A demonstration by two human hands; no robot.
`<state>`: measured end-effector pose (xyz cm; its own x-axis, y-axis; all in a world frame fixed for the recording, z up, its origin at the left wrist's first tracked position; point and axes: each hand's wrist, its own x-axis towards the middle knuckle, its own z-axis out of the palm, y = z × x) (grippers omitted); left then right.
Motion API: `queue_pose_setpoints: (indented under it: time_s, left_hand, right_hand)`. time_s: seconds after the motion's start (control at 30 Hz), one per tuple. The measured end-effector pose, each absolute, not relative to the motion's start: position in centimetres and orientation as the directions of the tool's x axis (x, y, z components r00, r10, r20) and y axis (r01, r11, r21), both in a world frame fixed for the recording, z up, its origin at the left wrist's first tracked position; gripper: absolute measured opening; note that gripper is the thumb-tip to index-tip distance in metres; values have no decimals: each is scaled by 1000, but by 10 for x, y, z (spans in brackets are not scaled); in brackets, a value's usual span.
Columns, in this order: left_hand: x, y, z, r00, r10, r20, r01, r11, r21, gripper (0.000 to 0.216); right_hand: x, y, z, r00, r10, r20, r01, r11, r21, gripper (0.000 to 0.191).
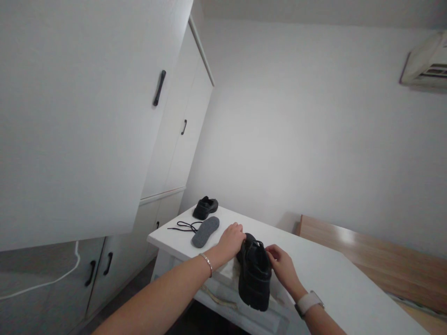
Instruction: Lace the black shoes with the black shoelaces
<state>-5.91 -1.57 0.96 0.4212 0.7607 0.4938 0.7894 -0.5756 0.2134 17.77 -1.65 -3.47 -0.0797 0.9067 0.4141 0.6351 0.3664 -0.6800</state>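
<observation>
Nearest the camera, a black chunky-soled shoe (254, 279) rests at the near edge of the white desk (335, 284), heel toward the person and its thick treaded sole hanging slightly past the edge. Both hands are on it. The left hand (231, 242), with a thin bracelet (206, 263) on the wrist, cups the far left side of the upper, fingers curled around it in a grasp. The right hand (283, 267), above a pale wristwatch (309, 302), pinches at the tongue or opening with its fingers closed on the material.

As a judgement, the work on the shoe's opening goes best if the left hand pins the shoe firmly while the right does the fine pulling; with the heel overhanging, drawing the shoe further onto the desk would keep it from tipping off.

Further back lie a grey insole (205, 231), flat and apart from any shoe, and just left of it a loose black shoelace (183, 227). Beyond them, near the far corner, sits a second black shoe (205, 207).

Of containers, only the white wardrobe (174, 130) and the lower cabinets (101, 270) show, all doors shut, contents hidden.
</observation>
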Motion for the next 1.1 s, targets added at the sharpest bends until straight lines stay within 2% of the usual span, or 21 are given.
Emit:
queue_pose_setpoints:
  time_s: [0.43, 0.67, 1.1]
  left_hand:
    - [-45, -28, 23, 316, 895, 314, 815, -425, 393, 29]
    - [-53, -24, 13, 202, 914, 352, 790, -365, 493, 22]
    - [-65, -22, -3, 122, 897, 424, 679, -388, 623, 18]
  right_hand:
    - [165, -28, -34, -63, 825, 561, 666, 453, -592, 21]
    - [168, -32, -25, -41, 815, 578, 645, 463, -607, 21]
    - [152, -26, -14, -35, 844, 535, 695, 405, -594, 19]
